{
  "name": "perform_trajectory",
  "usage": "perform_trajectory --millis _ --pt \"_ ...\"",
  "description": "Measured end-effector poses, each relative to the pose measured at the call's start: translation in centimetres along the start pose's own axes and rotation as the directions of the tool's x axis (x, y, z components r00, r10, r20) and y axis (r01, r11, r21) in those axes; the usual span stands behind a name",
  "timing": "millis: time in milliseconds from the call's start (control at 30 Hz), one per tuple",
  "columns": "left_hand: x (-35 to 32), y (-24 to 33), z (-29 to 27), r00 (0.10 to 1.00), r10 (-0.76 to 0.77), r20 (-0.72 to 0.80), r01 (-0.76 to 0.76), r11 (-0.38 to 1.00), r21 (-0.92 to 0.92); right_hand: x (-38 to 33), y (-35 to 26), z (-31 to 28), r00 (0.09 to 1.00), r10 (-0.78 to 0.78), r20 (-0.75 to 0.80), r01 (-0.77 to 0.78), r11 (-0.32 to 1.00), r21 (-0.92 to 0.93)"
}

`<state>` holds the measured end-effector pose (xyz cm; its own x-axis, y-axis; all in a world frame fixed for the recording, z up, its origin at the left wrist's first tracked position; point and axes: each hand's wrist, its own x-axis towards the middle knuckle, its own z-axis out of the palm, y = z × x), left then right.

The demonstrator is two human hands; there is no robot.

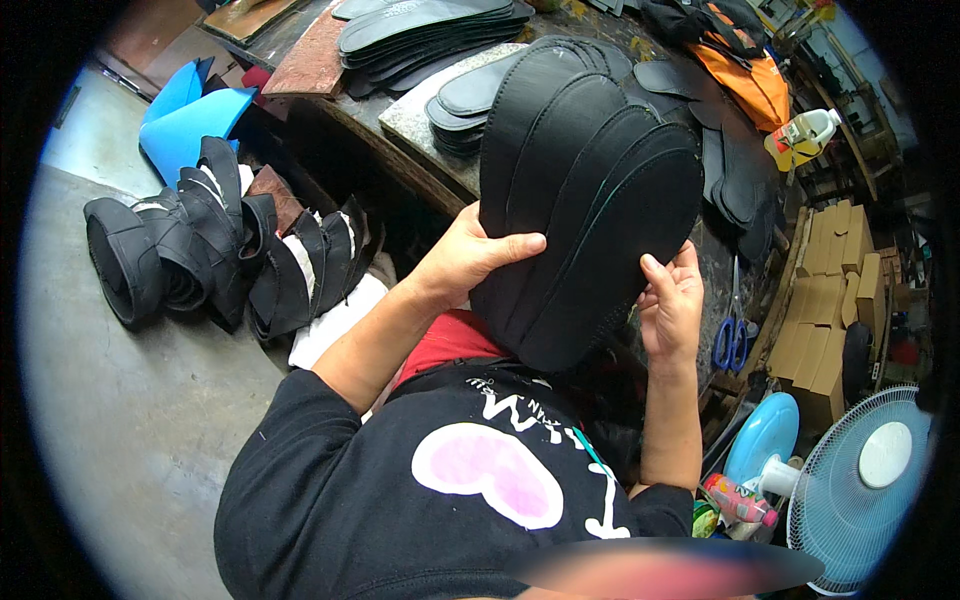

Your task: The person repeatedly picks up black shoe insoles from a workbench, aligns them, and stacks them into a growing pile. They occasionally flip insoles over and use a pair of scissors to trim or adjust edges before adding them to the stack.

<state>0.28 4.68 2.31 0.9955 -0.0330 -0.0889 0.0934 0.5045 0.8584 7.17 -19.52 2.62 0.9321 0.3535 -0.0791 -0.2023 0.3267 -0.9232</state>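
A fanned stack of several black shoe insoles [590, 190], with stitching along their edges, is held up in front of me. My left hand [475, 255] grips the stack's left side, its thumb laid over the front and the other fingers hidden behind. On the right side my right hand [672, 295] pinches the edge of the nearest insole between thumb and fingers. Behind the held fan, a pile of grey-black insoles [462, 105] lies on a pale stone slab [408, 117] on the workbench.
Another tall insole stack [430, 45] sits farther back beside a reddish board [308, 58]. Black shoe uppers [190, 240] are heaped at left. Blue-handled scissors [731, 340] lie at the bench's right edge, near cardboard boxes [825, 300] and a fan [865, 490]. A yellow-liquid jug [802, 138] stands far right.
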Motion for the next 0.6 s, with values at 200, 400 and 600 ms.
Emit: perform_trajectory --millis 200,400,600 --pt "0.3 0.3 -0.3 0.998 0.004 -0.068 -0.014 0.989 -0.147 0.4 0.3 0.9 0.998 -0.046 -0.033 0.048 0.997 0.061" --pt "0.1 0.3 -0.4 0.999 -0.025 0.026 0.027 0.998 -0.055 0.7 1.1 2.1 1.000 -0.020 -0.003 0.020 0.994 0.106" --pt "0.4 0.0 -1.0 0.999 0.002 -0.041 -0.010 0.982 -0.188 0.9 1.0 2.1 0.996 -0.086 -0.036 0.089 0.993 0.075"
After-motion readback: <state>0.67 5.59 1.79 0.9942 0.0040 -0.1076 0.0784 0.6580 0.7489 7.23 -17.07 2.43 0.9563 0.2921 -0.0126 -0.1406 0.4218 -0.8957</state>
